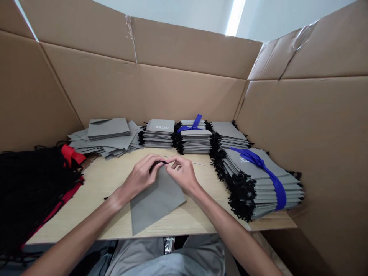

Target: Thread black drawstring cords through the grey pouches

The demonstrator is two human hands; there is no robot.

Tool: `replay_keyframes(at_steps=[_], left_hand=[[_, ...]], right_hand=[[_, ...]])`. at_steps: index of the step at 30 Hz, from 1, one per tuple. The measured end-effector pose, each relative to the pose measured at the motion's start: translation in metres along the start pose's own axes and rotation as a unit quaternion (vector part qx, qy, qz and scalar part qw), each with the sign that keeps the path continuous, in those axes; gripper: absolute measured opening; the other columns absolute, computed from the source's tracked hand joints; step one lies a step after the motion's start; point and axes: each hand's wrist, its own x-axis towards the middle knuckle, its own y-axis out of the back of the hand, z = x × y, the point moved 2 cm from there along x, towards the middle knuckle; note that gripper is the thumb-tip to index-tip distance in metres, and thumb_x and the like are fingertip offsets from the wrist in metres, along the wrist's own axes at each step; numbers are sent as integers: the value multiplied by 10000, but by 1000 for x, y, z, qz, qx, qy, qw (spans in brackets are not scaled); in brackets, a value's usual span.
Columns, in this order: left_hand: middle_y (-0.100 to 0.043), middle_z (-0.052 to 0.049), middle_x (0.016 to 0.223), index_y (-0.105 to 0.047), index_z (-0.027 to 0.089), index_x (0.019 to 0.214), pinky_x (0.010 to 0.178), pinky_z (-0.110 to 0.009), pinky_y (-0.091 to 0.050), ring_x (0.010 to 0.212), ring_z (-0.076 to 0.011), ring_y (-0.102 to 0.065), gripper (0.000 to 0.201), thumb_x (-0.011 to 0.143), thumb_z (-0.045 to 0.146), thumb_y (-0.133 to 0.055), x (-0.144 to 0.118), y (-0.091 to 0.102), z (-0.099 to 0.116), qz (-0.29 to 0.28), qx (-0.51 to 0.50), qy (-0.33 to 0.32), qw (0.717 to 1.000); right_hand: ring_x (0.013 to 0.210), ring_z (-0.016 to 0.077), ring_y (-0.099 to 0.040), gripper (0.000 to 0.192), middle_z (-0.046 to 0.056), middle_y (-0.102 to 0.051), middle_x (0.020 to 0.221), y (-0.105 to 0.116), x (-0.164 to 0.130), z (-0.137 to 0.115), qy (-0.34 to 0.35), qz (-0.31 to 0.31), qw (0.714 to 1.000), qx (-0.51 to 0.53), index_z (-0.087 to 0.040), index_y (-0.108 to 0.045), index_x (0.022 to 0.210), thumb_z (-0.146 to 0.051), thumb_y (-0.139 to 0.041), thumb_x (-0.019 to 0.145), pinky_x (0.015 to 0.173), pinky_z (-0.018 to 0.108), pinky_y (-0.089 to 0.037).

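A flat grey paper bag [156, 201] lies on the pale wooden table [106, 180] in front of me, one corner past the near edge. My left hand [142, 177] and my right hand [182, 174] meet at its far edge. Both pinch a thin black cord [161, 162] at the bag's top. A thin needle-like piece [195, 163] lies on the table just beyond my right hand.
Stacks of grey bags with black cords stand at the back [159, 134] and right; two are tied with blue ribbon [258, 161]. Loose grey bags [107, 132] lie at the back left. A heap of black cords [31, 184] with red ties fills the left. Cardboard walls [184, 92] surround the table.
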Motion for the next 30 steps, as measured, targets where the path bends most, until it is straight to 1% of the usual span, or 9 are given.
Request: replay_keyframes(at_steps=[5,9,11,15,18,22,25,27,30], left_hand=[[-798,-89,1065,-717,226,1138,948,-378,-609,1021,-251,-761,204,1083,193,-523,-1,-2,-1,17,35,-14,999],[-800,-88,1026,-716,222,1075,919,-365,-608,982,-245,-761,193,1080,205,-523,0,-4,0,32,39,6,999],[-805,-85,1012,-724,224,1051,899,-358,-610,963,-244,-764,196,1075,216,-530,0,-4,2,36,31,13,999],[-822,-70,982,-763,230,1017,876,-346,-614,918,-238,-773,208,1052,238,-558,2,-3,0,25,-8,39,999],[-838,-65,946,-799,233,955,854,-350,-623,887,-248,-784,209,1012,280,-604,3,-4,-8,-18,-52,96,994],[-847,-80,892,-815,218,888,788,-356,-634,845,-268,-795,230,948,393,-677,0,-7,-21,-72,-135,183,971],[-855,-82,906,-823,212,900,808,-359,-633,853,-271,-797,260,922,444,-710,-1,-8,-26,-100,-170,217,956],[-858,-80,932,-826,208,942,815,-352,-629,865,-266,-797,265,915,451,-723,0,-8,-26,-105,-183,225,951],[-852,-74,935,-812,206,976,807,-338,-627,849,-250,-792,258,893,443,-752,1,-7,-24,-75,-190,223,953]], right_hand=[[570,170,-600,168,35,-822,859,-8,-6,0,49,79,995,-43,-266,-830,899,-383,-709,892,647,318,-536],[562,169,-605,170,53,-860,1008,-11,-7,3,58,84,994,-31,-276,-860,912,-370,-718,903,644,331,-549],[577,174,-620,161,46,-860,986,-10,-6,4,55,81,995,-37,-279,-864,907,-349,-721,891,660,333,-553],[612,178,-640,166,36,-843,912,-6,-4,6,13,43,999,-16,-259,-861,919,-345,-733,859,646,314,-538],[676,175,-644,191,50,-824,910,-3,-1,11,-25,2,999,35,-221,-848,931,-357,-752,837,631,287,-503],[715,166,-631,178,44,-776,833,0,4,19,-67,-60,989,114,-187,-809,837,-344,-769,762,640,265,-467],[669,147,-595,182,26,-747,793,-1,7,24,-107,-91,978,151,-184,-796,810,-345,-788,725,613,258,-429],[673,147,-599,185,27,-748,803,-1,8,25,-113,-88,977,159,-188,-794,812,-349,-797,722,620,261,-426],[716,165,-635,191,35,-759,818,-2,8,24,-107,-80,978,159,-193,-789,805,-363,-807,721,655,273,-455]])
